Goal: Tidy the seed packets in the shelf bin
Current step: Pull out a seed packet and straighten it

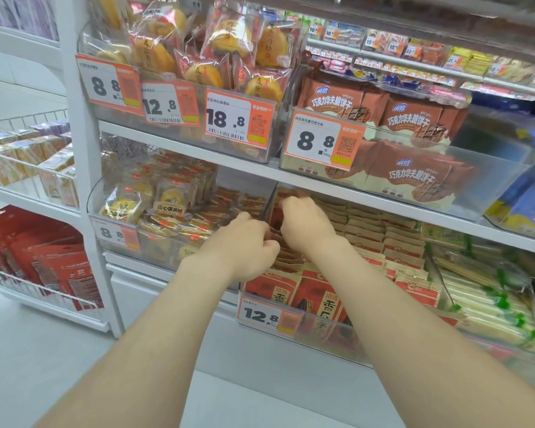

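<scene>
Seed packets (368, 239): kraft-and-red sachets standing on edge in close rows inside the clear bin (328, 341) on the lower shelf, under and around both sets of fingers
Left hand (247, 242): fingers (271, 242) curled in, pinching the tops of a few packets in the leftmost row, hard by the bin's left wall
Right hand (306, 225): just beside the left and a little deeper into the bin, fingers (286, 205) hooked over upright packet tops, tips hidden behind them
Step in hand: to judge by the grip, gathering and squaring the loose, leaning leftmost row, with the tidier rows right of the fingers seemingly needing little
Next move: probably pressing the gathered packets together and standing them flush with the row; calls for a light, even squeeze, so as not to crease the thin sachets or tip the neighbours
Front packs (328, 301): just below the fingers, facing outward, printed 香瓜子 in large black characters under a small 洽洽 mark
Price tag (260, 315): orange and white, clipped to the bin front below the fingers, reading 12.8
Wafer packs (414, 118): brown, on the shelf above the fingers, printed 巧克力华夫脆饼干, with a tag (322, 140) reading 8.8
Yolk pastries (170, 202): left of the fingers, labelled 流心蛋黄酥
Upper tags: up and left of the fingers, 12.8 and 18.8 (229, 118)
</scene>
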Motion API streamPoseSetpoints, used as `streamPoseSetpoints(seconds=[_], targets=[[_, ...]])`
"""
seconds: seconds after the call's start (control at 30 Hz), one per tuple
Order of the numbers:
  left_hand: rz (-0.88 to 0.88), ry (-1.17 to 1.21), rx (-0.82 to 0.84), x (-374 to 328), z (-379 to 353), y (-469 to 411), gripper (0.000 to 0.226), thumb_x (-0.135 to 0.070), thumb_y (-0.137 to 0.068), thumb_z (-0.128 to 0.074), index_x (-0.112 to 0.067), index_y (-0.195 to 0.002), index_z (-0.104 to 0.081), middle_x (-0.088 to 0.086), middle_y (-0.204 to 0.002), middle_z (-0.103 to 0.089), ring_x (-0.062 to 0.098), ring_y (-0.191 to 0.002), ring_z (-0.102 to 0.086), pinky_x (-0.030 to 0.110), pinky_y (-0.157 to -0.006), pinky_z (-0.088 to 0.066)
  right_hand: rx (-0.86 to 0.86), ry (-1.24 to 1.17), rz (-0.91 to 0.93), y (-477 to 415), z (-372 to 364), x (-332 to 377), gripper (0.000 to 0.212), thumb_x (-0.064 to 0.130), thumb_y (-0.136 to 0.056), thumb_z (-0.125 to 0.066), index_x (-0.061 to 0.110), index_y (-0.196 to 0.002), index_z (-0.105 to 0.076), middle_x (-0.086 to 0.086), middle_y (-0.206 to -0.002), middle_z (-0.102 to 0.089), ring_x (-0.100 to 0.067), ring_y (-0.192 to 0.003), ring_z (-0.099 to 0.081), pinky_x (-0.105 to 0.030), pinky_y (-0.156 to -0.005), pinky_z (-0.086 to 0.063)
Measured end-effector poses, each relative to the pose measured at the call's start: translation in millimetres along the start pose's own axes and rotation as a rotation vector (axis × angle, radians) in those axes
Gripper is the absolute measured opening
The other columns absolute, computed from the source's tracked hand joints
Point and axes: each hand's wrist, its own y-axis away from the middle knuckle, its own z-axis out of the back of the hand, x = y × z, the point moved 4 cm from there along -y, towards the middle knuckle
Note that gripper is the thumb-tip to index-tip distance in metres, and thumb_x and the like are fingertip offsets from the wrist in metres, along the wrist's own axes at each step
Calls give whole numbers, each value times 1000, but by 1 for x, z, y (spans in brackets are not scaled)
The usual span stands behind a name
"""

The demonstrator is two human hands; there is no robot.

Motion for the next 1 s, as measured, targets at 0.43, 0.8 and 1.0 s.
streamPoseSetpoints(seconds=[0.43, 0.8, 1.0], targets=[[91, 132, -204, 0, 14, 5, 19, -33, -102, -51, -29, -94, -67, 1, -96, -72, 30, -94, -68, 42, -84, -57, 9, 523, 366, 32, 27, 13, 25, -7, -93, -64, 17, -99, -59, -8, -106, -69, -35, -98, -70, -39, -70, -44], [-222, 382, -590, -69, 33, 44, 30, -43, -108, -39, -31, -123, -62, -9, -112, -70, 18, -106, -65, 46, -91, -52, -843, -459, 321, 129, 97, -29, 20, 4, -95, -73, 12, -114, -75, 4, -96, -79, -10, -85, -75, -32, -75, -61], [-336, 644, -579, -120, 25, 69, 23, -43, -114, -45, -26, -115, -61, -14, -98, -73, 2, -92, -69, 27, -77, -54, -688, -1132, -82, 158, 133, -59, 4, 21, -96, -80, 22, -99, -80, 5, -87, -80, -16, -81, -77, -37, -76, -65]])
